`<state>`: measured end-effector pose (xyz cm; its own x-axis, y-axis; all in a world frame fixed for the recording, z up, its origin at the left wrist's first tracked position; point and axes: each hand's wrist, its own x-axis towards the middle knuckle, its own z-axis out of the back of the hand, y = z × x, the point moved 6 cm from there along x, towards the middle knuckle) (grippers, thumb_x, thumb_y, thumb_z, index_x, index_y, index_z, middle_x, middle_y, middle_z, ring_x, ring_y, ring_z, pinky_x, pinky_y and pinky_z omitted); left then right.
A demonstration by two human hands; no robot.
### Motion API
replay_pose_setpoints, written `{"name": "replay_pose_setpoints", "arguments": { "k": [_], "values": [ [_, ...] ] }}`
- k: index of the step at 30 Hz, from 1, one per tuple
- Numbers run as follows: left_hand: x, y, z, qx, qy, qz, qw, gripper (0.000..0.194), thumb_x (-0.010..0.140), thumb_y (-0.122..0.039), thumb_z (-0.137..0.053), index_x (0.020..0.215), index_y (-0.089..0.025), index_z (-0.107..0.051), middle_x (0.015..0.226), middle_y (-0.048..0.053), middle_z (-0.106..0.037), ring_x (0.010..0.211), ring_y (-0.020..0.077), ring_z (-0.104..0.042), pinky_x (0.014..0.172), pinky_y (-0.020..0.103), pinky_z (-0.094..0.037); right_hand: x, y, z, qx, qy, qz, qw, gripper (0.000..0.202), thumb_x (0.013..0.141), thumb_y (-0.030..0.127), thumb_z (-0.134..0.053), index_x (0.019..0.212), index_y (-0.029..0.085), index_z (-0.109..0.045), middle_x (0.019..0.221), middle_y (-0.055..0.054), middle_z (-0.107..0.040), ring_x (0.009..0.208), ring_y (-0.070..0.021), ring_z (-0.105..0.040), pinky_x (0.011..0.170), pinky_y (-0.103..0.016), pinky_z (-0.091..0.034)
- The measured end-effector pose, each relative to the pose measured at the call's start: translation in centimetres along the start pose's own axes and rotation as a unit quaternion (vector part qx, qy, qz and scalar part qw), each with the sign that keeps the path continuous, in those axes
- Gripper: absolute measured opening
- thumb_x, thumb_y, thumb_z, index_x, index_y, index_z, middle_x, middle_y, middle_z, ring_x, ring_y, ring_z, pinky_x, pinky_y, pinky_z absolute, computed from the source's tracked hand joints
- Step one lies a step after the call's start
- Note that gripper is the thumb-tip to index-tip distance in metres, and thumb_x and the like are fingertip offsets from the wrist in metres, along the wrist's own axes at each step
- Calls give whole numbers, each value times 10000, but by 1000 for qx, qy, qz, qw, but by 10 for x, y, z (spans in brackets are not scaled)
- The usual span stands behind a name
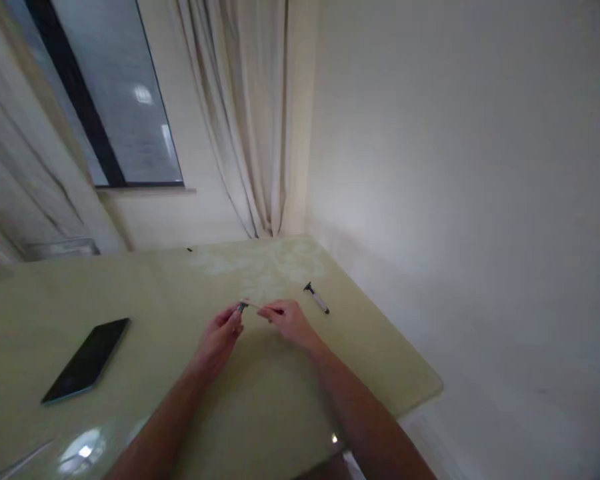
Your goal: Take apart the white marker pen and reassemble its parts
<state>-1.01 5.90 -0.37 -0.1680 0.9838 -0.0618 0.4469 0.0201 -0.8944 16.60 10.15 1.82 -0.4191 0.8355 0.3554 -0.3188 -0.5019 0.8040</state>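
Near the middle of the table, my left hand (223,331) is closed on a small dark object (242,307), too small to name. Just right of it, my right hand (286,319) pinches a thin light stick (253,304), whose far end meets the small dark object. Both hands are held above the tabletop, close together. A razor-like tool (317,299) with a dark head and grey handle lies on the table to the right of my right hand.
A black tablet (87,360) lies on the pale green table (390,373) at the left. A tiny dark piece (190,249) is by the back edge. Something dark (330,465) shows at the front edge. The wall borders the table's right side; curtains hang behind.
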Motion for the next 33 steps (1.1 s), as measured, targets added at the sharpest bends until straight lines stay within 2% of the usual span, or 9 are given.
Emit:
{"name": "replay_pose_setpoints", "arguments": {
  "k": [3, 6, 8, 11, 14, 19, 25, 29, 33],
  "values": [
    [-1, -4, 5, 65, 0, -36, 997, 675, 519, -611, -961, 1038, -199, -832, 817, -12, -603, 673, 80, -464, 632, 214, -411, 6, -9, 46, -33, -132, -24, 990, 348, 997, 427, -617, 841, 180, -805, 741, -23, -662, 718, -162, -582, 692, -258, -407],
    [1, -5, 2, 204, 18, -95, 974, 620, 633, -570, -905, 1132, -215, -812, 882, 5, -645, 666, 94, -499, 620, 230, -409, -2, -30, 98, -140, -251, -104, 952, 384, 1030, 376, -523, 868, 171, -806, 856, -82, -695, 823, -200, -623, 781, -296, -453],
    [4, 2, -9, 298, 48, -123, 946, 572, 677, -517, -861, 1157, -213, -799, 904, 14, -669, 639, 105, -511, 599, 245, -410, -12, -49, 124, -226, -266, -198, 916, 368, 1022, 310, -513, 875, 159, -815, 927, -132, -718, 847, -221, -650, 776, -309, -464],
    [11, 20, -38, 398, 115, -131, 901, 519, 720, -442, -776, 1175, -192, -779, 911, 30, -705, 614, 121, -519, 594, 267, -430, -26, -72, 142, -301, -231, -318, 869, 320, 1009, 259, -537, 930, 155, -829, 1006, -171, -753, 872, -241, -701, 732, -297, -468],
    [22, 38, -72, 470, 161, -126, 858, 490, 739, -342, -727, 1203, -186, -762, 932, 34, -737, 617, 128, -542, 627, 280, -460, -31, -75, 141, -338, -207, -357, 846, 273, 1003, 211, -547, 1031, 173, -816, 1076, -163, -766, 954, -253, -724, 755, -293, -471],
    [46, 58, -111, 525, 159, -123, 827, 463, 778, -261, -723, 1235, -195, -754, 961, 33, -767, 655, 148, -596, 670, 291, -483, -24, -59, 134, -371, -216, -328, 841, 239, 996, 255, -605, 1146, 175, -772, 1180, -175, -729, 1110, -285, -678, 850, -333, -470],
    [53, 67, -115, 609, 100, -163, 770, 397, 899, -331, -675, 1249, -164, -760, 1066, 107, -738, 1019, 265, -651, 941, 381, -458, -18, -49, 118, -400, -196, -288, 847, 243, 961, 375, -675, 983, 172, -806, 1171, -191, -711, 1195, -337, -610, 959, -419, -432],
    [49, 68, -113, 648, 93, -177, 735, 439, 946, -412, -634, 1301, -175, -736, 1118, 126, -704, 1087, 285, -632, 965, 385, -440, -17, -51, 109, -402, -179, -292, 849, 252, 970, 394, -670, 961, 181, -805, 1172, -182, -721, 1205, -330, -606, 975, -417, -419],
    [50, 68, -114, 665, 92, -181, 718, 410, 969, -411, -613, 1293, -186, -726, 1112, 113, -708, 1079, 274, -635, 952, 372, -440, -16, -49, 103, -405, -172, -280, 853, 234, 977, 377, -666, 969, 185, -799, 1180, -166, -725, 1213, -316, -608, 980, -408, -422]
  ]
}}
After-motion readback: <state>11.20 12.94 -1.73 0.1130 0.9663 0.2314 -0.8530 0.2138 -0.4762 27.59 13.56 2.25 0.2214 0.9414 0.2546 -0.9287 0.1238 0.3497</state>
